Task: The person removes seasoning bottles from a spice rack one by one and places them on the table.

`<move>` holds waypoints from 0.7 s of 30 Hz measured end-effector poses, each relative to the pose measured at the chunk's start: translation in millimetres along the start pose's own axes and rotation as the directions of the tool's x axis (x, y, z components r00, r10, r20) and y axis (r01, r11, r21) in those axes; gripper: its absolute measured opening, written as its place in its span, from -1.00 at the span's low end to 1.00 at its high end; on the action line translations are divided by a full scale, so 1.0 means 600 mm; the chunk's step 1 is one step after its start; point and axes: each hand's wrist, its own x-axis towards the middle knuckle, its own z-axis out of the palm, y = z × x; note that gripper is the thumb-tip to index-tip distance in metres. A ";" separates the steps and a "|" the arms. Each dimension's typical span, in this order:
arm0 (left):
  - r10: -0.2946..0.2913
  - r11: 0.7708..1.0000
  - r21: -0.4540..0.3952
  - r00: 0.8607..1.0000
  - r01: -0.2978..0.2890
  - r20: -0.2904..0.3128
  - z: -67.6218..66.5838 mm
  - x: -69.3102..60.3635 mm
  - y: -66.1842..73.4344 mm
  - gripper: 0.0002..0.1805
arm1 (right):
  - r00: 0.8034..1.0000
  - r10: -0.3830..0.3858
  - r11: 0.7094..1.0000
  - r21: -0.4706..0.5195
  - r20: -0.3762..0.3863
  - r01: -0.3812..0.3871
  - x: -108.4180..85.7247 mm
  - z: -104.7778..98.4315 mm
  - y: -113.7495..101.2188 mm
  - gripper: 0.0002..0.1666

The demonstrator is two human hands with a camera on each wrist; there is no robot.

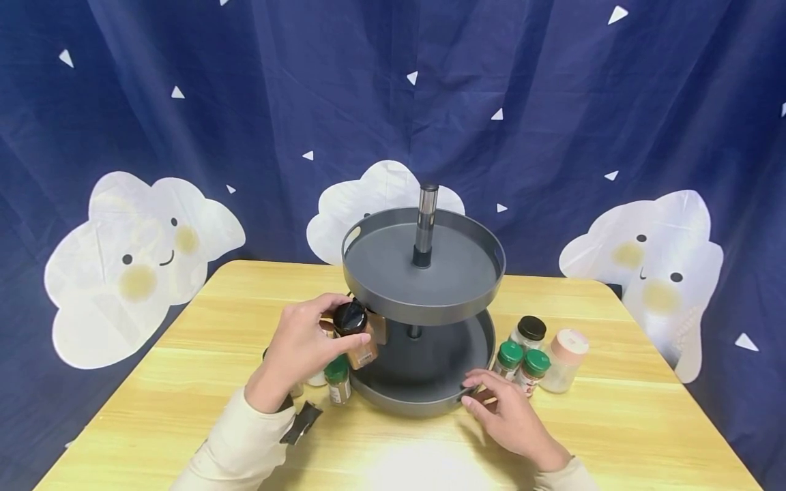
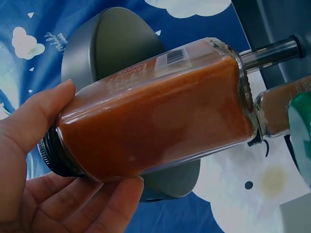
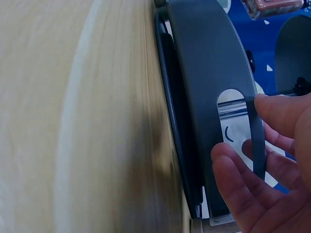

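Note:
My left hand (image 1: 307, 341) grips a glass spice jar (image 2: 160, 107) of orange-red powder by its black-lidded end, thumb on one side and fingers on the other. The jar is tilted at the left side of a dark grey two-tier turntable tray (image 1: 424, 307), between its tiers. Behind it, another jar of brown powder (image 1: 379, 329) shows on the lower tier, partly hidden. At the lower tier's front right, my right hand (image 1: 506, 412) holds the rim beside the oval handle slot (image 3: 233, 109), with fingers on both sides of the wall.
Left of the tray stands a green-lidded jar (image 1: 338, 382), with others partly hidden behind my left hand. On the right are a black-lidded jar (image 1: 529, 332), two green-lidded jars (image 1: 531, 372) and a pink-lidded container (image 1: 565, 361). A metal post (image 1: 426, 221) rises through the upper tier.

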 end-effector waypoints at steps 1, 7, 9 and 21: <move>0.003 1.000 0.003 1.000 -0.003 -0.004 -0.002 0.000 0.000 -0.50 | 1.000 0.000 1.000 -0.001 0.000 0.000 0.000 0.000 0.000 -0.82; 0.003 1.000 0.029 1.000 -0.002 -0.029 -0.015 0.000 0.002 -0.49 | 1.000 0.004 1.000 -0.003 0.000 -0.004 0.000 -0.001 -0.002 -0.82; 0.001 0.999 0.042 0.999 0.000 -0.038 -0.019 0.000 0.000 -0.49 | 1.000 0.008 1.000 -0.001 -0.002 -0.008 0.000 0.000 -0.002 -0.82; -0.028 0.997 0.072 0.995 0.034 -0.091 -0.044 -0.008 -0.010 -0.51 | 0.999 0.032 0.999 -0.001 0.009 -0.032 -0.001 0.000 -0.001 -0.82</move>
